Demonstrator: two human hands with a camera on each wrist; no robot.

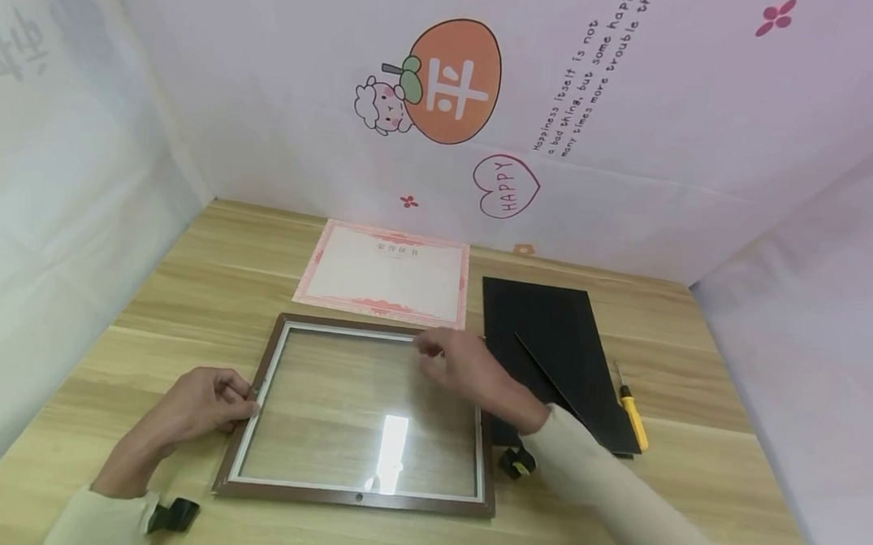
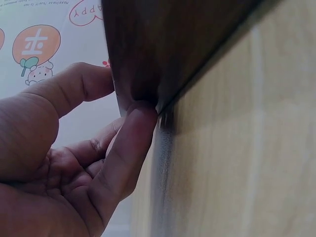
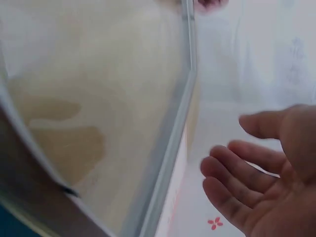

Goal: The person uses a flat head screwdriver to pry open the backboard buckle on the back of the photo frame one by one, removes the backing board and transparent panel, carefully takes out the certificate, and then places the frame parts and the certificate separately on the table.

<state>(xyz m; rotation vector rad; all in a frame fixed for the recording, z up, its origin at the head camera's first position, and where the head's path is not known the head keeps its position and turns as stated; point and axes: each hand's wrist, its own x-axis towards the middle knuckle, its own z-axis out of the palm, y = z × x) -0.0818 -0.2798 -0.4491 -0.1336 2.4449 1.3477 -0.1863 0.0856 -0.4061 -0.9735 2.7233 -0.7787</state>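
A brown picture frame [image 1: 291, 492] with a light inner lip lies on the wooden table, and its clear pane [image 1: 328, 406] shows the wood grain and a bright reflection. At the frame's left side, my left hand [image 1: 200, 400] pinches the rail between thumb and fingers. The left wrist view shows those fingers [image 2: 131, 143] against the dark rail [image 2: 163, 44]. My right hand [image 1: 465, 367] is over the upper right part of the frame, holding nothing. In the right wrist view, that hand [image 3: 261, 182] has loosely bent, spread fingers, apart from the frame's lip [image 3: 170, 153].
Behind the frame lies a pink-bordered paper certificate [image 1: 385, 274]. Black boards [image 1: 544, 318] overlap to the right, partly under my right forearm. A yellow-handled screwdriver [image 1: 632, 419] rests beside them. Printed white cloth walls [image 1: 303, 137] enclose the table.
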